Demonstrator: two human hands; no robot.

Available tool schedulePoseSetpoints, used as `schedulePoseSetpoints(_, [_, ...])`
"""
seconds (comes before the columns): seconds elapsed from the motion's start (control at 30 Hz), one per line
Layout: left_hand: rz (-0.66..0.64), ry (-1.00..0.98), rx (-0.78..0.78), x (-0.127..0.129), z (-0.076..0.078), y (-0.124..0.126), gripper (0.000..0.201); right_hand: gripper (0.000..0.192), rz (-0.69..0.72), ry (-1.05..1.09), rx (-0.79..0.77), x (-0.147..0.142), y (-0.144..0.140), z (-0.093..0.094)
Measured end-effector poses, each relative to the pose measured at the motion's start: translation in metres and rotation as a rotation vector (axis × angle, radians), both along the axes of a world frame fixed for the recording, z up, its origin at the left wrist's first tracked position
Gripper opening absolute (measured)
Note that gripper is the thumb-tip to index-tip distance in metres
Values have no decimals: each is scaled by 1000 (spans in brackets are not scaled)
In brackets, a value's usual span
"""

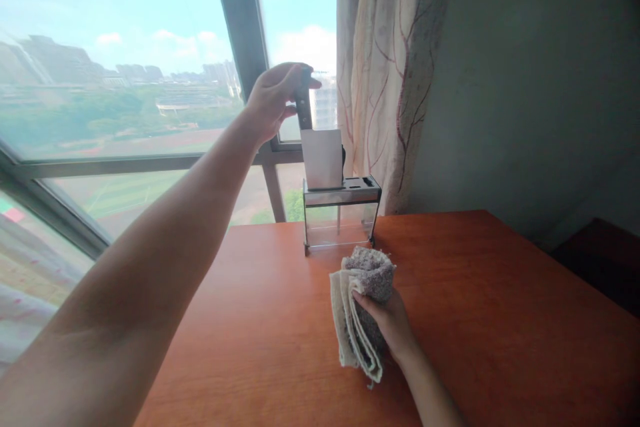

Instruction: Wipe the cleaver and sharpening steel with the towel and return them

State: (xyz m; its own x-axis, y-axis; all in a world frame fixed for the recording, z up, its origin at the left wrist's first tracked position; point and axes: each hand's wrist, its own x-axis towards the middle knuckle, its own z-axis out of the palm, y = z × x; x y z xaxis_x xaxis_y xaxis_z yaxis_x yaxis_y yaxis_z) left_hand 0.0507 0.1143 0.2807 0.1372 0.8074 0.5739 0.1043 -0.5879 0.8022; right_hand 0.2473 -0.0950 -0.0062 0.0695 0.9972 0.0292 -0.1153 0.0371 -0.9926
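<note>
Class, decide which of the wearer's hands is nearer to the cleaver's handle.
Left. The left hand grips the handle; the right hand is farther off, lower down, holding the folded cloth.

Mid-frame holds two hands (273,99) (387,320), one knife (323,159), one stand (330,197), one towel (357,313); below, one table (250,320). Two curtains (393,67) (25,287) hang upper centre, lower left.

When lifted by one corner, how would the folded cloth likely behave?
The folded cloth likely flops, its loose layers drooping below the right hand. Its fuzzy surface suggests little slipping, and gaps between layers suggest it may unfold.
</note>
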Motion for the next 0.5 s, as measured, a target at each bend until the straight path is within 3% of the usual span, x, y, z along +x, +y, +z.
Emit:
schedulePoseSetpoints(0.1, [-17, 34, 94, 6, -9, -3, 27, 43, 32, -2, 22, 1, 0, 1])
schedulePoseSetpoints(0.5, [-107, 193, -54, 4, -79, -9, 29, 40, 61, 32, -2, 3, 1, -8])
